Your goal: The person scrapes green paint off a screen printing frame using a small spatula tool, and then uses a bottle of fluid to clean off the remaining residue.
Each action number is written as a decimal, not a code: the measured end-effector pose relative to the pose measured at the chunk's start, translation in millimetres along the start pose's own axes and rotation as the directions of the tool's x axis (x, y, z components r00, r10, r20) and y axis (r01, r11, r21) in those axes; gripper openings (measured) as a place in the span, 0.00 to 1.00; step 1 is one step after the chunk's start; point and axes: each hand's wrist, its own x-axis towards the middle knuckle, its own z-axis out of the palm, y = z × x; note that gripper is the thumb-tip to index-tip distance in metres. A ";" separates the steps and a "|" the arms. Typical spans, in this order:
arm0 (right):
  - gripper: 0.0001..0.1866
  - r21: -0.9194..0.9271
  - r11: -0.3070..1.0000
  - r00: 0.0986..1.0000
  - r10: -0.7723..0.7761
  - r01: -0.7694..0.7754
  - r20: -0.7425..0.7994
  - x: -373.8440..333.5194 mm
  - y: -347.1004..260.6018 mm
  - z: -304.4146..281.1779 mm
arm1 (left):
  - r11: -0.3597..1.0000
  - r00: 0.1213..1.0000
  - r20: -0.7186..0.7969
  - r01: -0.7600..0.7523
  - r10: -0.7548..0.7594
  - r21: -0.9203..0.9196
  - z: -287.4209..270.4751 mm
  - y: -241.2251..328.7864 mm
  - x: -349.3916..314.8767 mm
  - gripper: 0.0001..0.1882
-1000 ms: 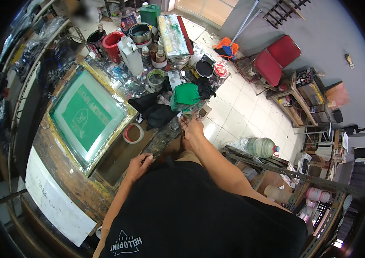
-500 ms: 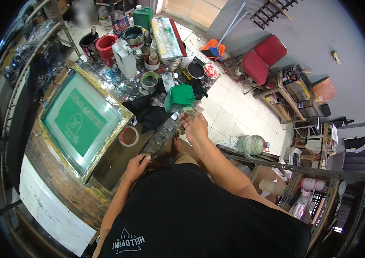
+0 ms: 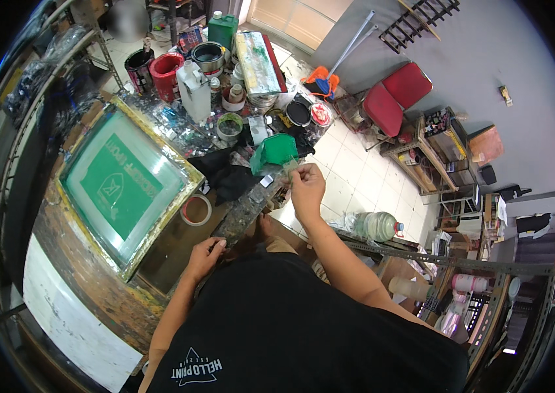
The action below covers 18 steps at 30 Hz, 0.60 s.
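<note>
My right hand (image 3: 308, 190) is raised beside a green plastic tub (image 3: 278, 149) at the table's far corner. Its thumb and fingers pinch a small translucent greenish strip (image 3: 291, 166), whose exact kind I cannot make out. My left hand (image 3: 205, 259) is low at the table's near edge, fingers curled together; whatever is between them is hidden. Left of it lies a framed printing screen (image 3: 119, 183) with a green stencil. A roll of tape (image 3: 195, 210) sits by the screen's right corner, close to a black cloth (image 3: 228, 180).
Paint tins, a red bucket (image 3: 167, 73), a white jug (image 3: 194, 93) and a green jerrycan (image 3: 222, 29) crowd the table's far end. A white sheet (image 3: 68, 308) lies at the near left. On the right are a metal shelf (image 3: 487, 265), a water bottle (image 3: 379, 226) and a red chair (image 3: 382, 110).
My right hand has risen slightly and turned, its fingers closing from a looser pose into a pinch on the strip. My left hand has barely moved.
</note>
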 end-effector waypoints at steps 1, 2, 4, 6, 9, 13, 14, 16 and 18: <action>0.04 -0.207 0.966 0.988 -0.155 0.156 0.020 2.9 1.3 -2.2 | 1.000 1.000 -0.003 -0.009 0.009 0.003 0.6 -3.1 0.8 0.20; 0.05 -0.158 0.962 0.975 -0.224 0.221 -0.003 4.9 6.0 -1.1 | 1.000 1.000 -0.006 -0.015 0.015 0.009 0.4 -5.9 1.2 0.19; 0.06 -0.366 0.811 0.883 -0.462 0.456 0.077 10.2 10.7 -6.8 | 1.000 1.000 -0.001 -0.002 0.002 -0.010 0.7 -11.5 0.3 0.19; 0.06 -0.469 0.655 0.788 -0.593 0.592 0.166 15.3 14.0 -11.2 | 0.998 0.999 0.022 0.037 -0.036 -0.059 2.3 -5.8 -1.1 0.19; 0.07 -0.495 0.522 0.693 -0.670 0.695 0.266 21.7 16.7 -12.5 | 0.997 0.999 0.017 0.045 -0.044 -0.061 5.4 -7.0 -3.6 0.20; 0.08 -0.494 0.354 0.577 -0.696 0.794 0.428 25.3 20.5 -18.9 | 0.999 0.999 0.034 0.033 -0.032 -0.022 5.9 -7.9 -3.7 0.20; 0.08 -0.486 0.323 0.555 -0.684 0.812 0.474 26.2 23.4 -21.3 | 0.999 0.999 0.034 0.039 -0.039 -0.015 5.8 -3.5 -4.5 0.20; 0.08 -0.445 0.267 0.494 -0.681 0.855 0.541 29.5 27.9 -24.3 | 0.998 0.997 0.040 0.061 -0.061 0.003 5.2 5.1 -5.8 0.21; 0.09 -0.415 0.195 0.435 -0.641 0.889 0.632 31.7 26.2 -28.9 | 0.996 0.995 0.054 0.088 -0.089 0.021 4.1 16.0 -5.8 0.21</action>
